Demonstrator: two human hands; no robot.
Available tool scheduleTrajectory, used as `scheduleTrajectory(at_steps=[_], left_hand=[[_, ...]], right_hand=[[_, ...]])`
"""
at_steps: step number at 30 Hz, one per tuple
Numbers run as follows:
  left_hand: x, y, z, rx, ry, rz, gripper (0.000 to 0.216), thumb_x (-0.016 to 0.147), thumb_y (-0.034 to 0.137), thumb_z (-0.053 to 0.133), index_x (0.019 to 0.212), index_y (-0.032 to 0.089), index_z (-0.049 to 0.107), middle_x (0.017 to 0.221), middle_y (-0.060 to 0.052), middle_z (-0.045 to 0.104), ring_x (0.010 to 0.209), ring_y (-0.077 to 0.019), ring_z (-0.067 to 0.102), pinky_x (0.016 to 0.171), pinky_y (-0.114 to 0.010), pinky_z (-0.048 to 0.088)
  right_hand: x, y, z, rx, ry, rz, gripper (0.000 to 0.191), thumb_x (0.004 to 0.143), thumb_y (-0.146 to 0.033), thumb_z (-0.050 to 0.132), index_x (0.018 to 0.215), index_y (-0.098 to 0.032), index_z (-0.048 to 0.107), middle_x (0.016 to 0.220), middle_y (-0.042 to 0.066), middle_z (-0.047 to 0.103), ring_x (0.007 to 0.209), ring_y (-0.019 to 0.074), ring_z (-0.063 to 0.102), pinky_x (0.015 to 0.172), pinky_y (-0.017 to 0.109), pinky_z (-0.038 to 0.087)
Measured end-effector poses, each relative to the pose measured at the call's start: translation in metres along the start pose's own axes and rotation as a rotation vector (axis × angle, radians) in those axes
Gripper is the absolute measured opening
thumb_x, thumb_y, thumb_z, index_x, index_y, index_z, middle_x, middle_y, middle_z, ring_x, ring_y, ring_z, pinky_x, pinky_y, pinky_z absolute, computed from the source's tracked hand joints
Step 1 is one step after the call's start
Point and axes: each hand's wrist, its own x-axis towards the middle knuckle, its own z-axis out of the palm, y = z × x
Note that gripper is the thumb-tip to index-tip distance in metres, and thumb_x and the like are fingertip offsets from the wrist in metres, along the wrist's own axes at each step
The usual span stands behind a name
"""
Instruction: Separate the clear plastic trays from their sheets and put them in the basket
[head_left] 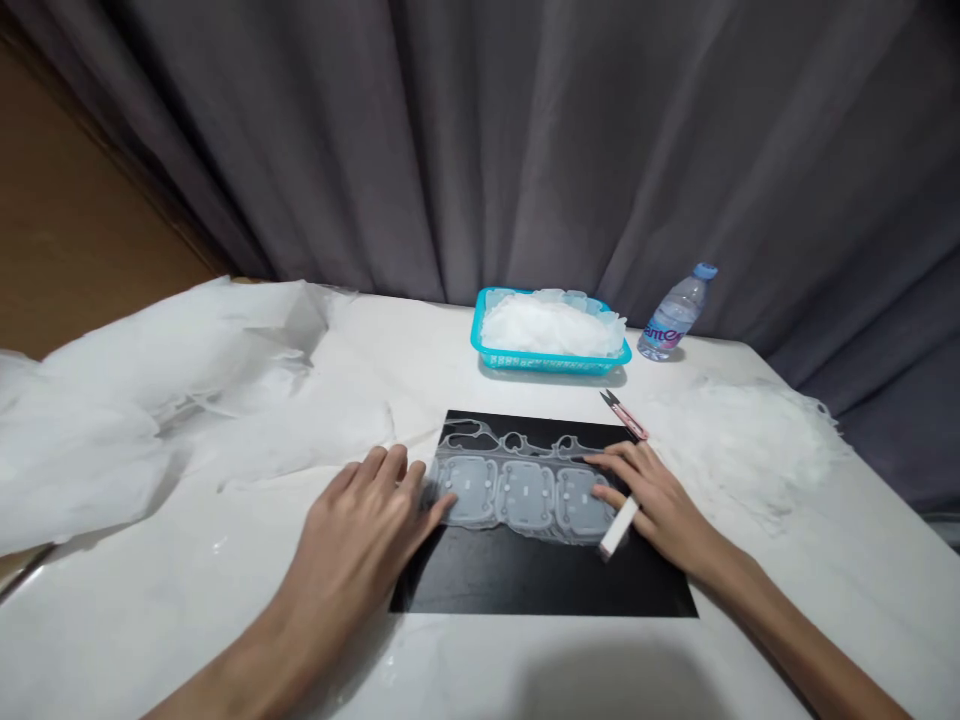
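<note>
A translucent plastic sheet (525, 495) with three rounded-square moulded panels in a row lies on a black mat (525, 575). Thin looped strips run along its far edge. My left hand (367, 525) rests at the sheet's left end, fingers apart, its thumb on the left panel. At the right end, the thumb and a finger of my right hand (645, 490) touch the sheet. That hand also holds a slim white stick-like tool (619, 530), tilted, with its dark tip toward me; its exact kind is not clear.
Pink-handled thread snips (626, 415) lie beyond the mat. Behind them stand a turquoise basket (551, 362) filled with white translucent pieces and a water bottle (675, 315). Crumpled white sheeting (187, 370) covers the left; a translucent heap (765, 440) lies at right. A grey curtain hangs behind.
</note>
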Motion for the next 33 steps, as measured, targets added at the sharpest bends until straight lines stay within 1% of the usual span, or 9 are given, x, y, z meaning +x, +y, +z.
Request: scheduleTrajectory(at_steps=[2, 5, 8, 10, 13, 16, 19, 26, 33], left_hand=[[0.005, 0.008, 0.002, -0.03, 0.085, 0.034, 0.03, 0.105, 0.024, 0.042, 0.094, 0.015, 0.069, 0.096, -0.016, 0.065, 0.096, -0.0348, 0.061, 0.08, -0.048, 0.05], [0.015, 0.033, 0.007, -0.16, 0.175, 0.255, 0.026, 0.104, 0.016, 0.042, 0.106, 0.015, 0.068, 0.109, -0.014, 0.068, 0.103, -0.0304, 0.062, 0.087, -0.044, 0.049], [0.027, 0.065, 0.01, -0.406, 0.076, 0.527, 0.027, 0.106, 0.027, 0.046, 0.124, 0.017, 0.064, 0.126, -0.011, 0.067, 0.114, -0.0261, 0.062, 0.098, -0.039, 0.048], [0.031, 0.081, 0.012, -0.482, -0.001, 0.595, 0.039, 0.107, 0.036, 0.047, 0.138, 0.015, 0.057, 0.137, -0.012, 0.064, 0.121, -0.0268, 0.062, 0.103, -0.04, 0.048], [0.028, 0.091, 0.016, -0.493, -0.036, 0.605, 0.05, 0.107, 0.042, 0.047, 0.147, 0.014, 0.051, 0.147, -0.016, 0.059, 0.128, -0.0312, 0.06, 0.105, -0.044, 0.05], [0.023, 0.087, 0.018, -0.526, -0.075, 0.555, 0.055, 0.105, 0.046, 0.049, 0.153, 0.018, 0.045, 0.156, -0.013, 0.051, 0.133, -0.0324, 0.057, 0.105, -0.046, 0.051], [0.022, 0.084, 0.019, -0.592, -0.137, 0.511, 0.06, 0.105, 0.046, 0.05, 0.157, 0.019, 0.039, 0.156, -0.011, 0.051, 0.136, -0.0304, 0.055, 0.109, -0.046, 0.05], [0.023, 0.083, 0.02, -0.672, -0.149, 0.491, 0.056, 0.105, 0.046, 0.052, 0.155, 0.022, 0.044, 0.158, -0.008, 0.049, 0.142, -0.0299, 0.05, 0.111, -0.047, 0.05], [0.024, 0.084, 0.017, -0.731, -0.188, 0.453, 0.06, 0.101, 0.048, 0.06, 0.155, 0.027, 0.045, 0.159, -0.006, 0.048, 0.143, -0.0296, 0.049, 0.112, -0.047, 0.049]], right_hand=[[0.005, 0.003, 0.005, -0.05, 0.028, -0.057, 0.036, 0.107, -0.036, 0.045, 0.14, -0.024, 0.055, 0.125, 0.012, 0.063, 0.105, 0.0292, 0.057, 0.09, 0.047, 0.054], [0.005, 0.004, 0.004, 0.013, 0.101, -0.062, 0.042, 0.109, -0.041, 0.035, 0.143, -0.024, 0.053, 0.13, 0.013, 0.06, 0.112, 0.0301, 0.054, 0.099, 0.052, 0.048], [-0.003, 0.002, -0.006, 0.281, 0.164, -0.002, 0.059, 0.107, -0.059, 0.018, 0.138, -0.027, 0.057, 0.128, 0.013, 0.056, 0.118, 0.0294, 0.053, 0.102, 0.051, 0.046], [-0.009, -0.002, -0.015, 0.512, 0.132, 0.052, 0.075, 0.1, -0.071, 0.007, 0.13, -0.027, 0.06, 0.116, 0.01, 0.059, 0.103, 0.0259, 0.059, 0.09, 0.044, 0.051], [-0.012, -0.01, -0.029, 0.715, -0.011, 0.158, 0.063, 0.103, -0.07, 0.019, 0.115, -0.026, 0.062, 0.096, 0.004, 0.06, 0.084, 0.0195, 0.062, 0.08, 0.036, 0.05], [-0.011, -0.017, -0.039, 0.726, -0.164, 0.236, 0.031, 0.106, -0.05, 0.048, 0.101, -0.025, 0.065, 0.098, 0.001, 0.063, 0.089, 0.0165, 0.064, 0.083, 0.03, 0.048], [-0.011, -0.02, -0.041, 0.747, -0.233, 0.227, 0.014, 0.102, -0.037, 0.062, 0.099, -0.024, 0.067, 0.106, 0.001, 0.066, 0.096, 0.0161, 0.064, 0.084, 0.027, 0.05], [-0.018, -0.024, -0.039, 0.739, -0.23, 0.322, 0.013, 0.101, -0.035, 0.063, 0.108, -0.025, 0.066, 0.104, 0.0, 0.069, 0.094, 0.0147, 0.068, 0.085, 0.026, 0.053], [-0.021, -0.03, -0.034, 0.612, -0.201, 0.169, 0.016, 0.104, -0.034, 0.057, 0.098, -0.023, 0.067, 0.1, 0.003, 0.071, 0.093, 0.018, 0.068, 0.087, 0.031, 0.054]])
